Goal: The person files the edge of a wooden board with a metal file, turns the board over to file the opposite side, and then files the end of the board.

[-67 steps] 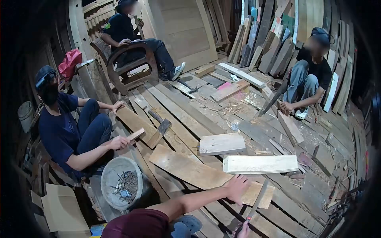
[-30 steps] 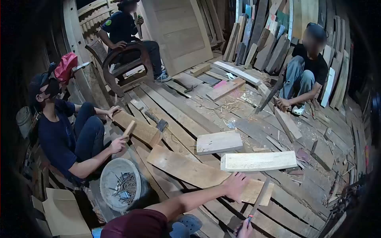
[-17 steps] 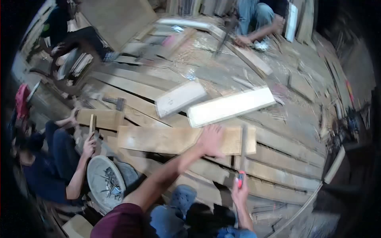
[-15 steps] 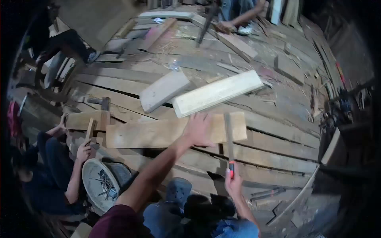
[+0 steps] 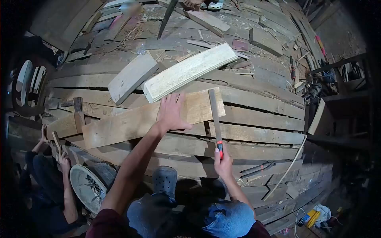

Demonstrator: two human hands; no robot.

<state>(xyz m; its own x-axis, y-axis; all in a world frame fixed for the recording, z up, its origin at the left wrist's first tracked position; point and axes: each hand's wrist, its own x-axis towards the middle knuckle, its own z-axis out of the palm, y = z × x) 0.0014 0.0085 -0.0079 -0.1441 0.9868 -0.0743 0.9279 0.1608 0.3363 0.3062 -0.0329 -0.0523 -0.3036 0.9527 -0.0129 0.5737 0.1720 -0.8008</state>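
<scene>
A long pale wooden board lies at a slant across the floor planks. My left hand rests flat on top of it, fingers spread. In my right hand is what looks like a flat metal file with a red and black handle; my fingers are wrapped round that handle. The blade crosses the board near its right end. Behind the board lie a whitish grooved plank and a shorter greyish block.
At left, another person's hand holds a wooden stick beside a hammer. A bucket holding nails stands near my left arm. Pliers lie at right. A dark blade and another person's hand appear at the top.
My view has shifted, so most things sit further left and higher. The board is tilted more, its right end raised in view. My left hand stays on it; the file stays across its right end.
</scene>
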